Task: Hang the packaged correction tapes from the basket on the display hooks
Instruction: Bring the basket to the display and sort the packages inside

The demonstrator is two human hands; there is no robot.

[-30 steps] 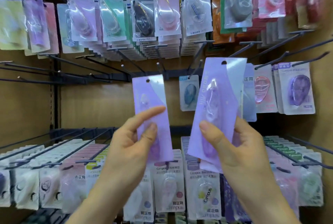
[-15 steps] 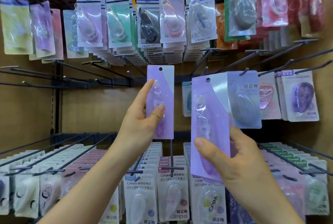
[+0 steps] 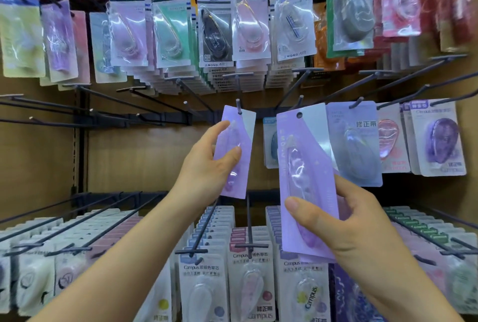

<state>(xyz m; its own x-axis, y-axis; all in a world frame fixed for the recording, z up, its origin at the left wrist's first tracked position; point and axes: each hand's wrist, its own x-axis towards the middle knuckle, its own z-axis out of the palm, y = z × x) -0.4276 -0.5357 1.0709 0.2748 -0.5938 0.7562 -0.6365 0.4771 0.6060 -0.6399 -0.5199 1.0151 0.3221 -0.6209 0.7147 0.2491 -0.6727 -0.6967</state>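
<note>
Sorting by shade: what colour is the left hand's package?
Lilac cardboard package, pale grey-white top corner; head view.

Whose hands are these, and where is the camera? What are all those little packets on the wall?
The camera sits on a person's head, so you see their own two hands in front of a shop wall. The left hand grips a purple correction tape pack, with its top hole right at the tip of a black hook. The right hand holds a second purple pack. Many other packs hang on hooks all around.
</note>
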